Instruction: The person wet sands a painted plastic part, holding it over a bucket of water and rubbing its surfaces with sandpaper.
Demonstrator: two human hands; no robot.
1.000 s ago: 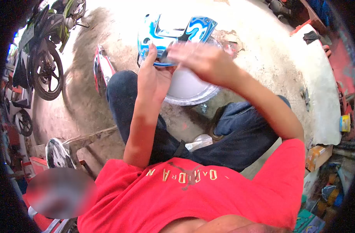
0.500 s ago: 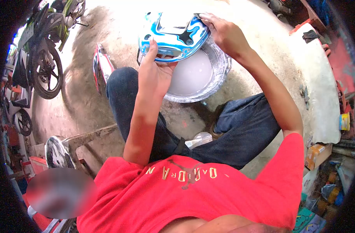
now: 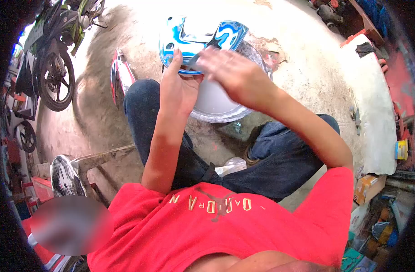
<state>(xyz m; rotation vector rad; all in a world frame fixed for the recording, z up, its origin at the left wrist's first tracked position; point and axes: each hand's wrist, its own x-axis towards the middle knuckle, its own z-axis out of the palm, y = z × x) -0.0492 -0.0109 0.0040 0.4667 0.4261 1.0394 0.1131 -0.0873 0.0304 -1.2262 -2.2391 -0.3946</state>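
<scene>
A glossy blue and white panel (image 3: 172, 45) with a wide notch in its far edge is held over a round basin (image 3: 219, 119) of cloudy whitish liquid. My left hand (image 3: 178, 86) grips the panel's near left edge, thumb on top and fingers beneath. Over the panel's near edge, my right hand (image 3: 234, 75) is bent with its fingers together, blurred by motion. A small dark grey piece (image 3: 194, 61) shows at its fingertips, pressed against the panel. The basin's far part is hidden by the panel and my right hand.
A red and white panel (image 3: 122, 77) lies on the floor left of my knee. A motorcycle (image 3: 55, 68) stands at the upper left. A white-topped stool (image 3: 68, 179) is at the lower left. Along the right are a pale slab (image 3: 375, 113) and a cardboard box (image 3: 370, 189).
My right hand has come from the panel's far right corner back toward me, over its near edge. The panel has tilted and shifted slightly left. My left hand keeps its grip.
</scene>
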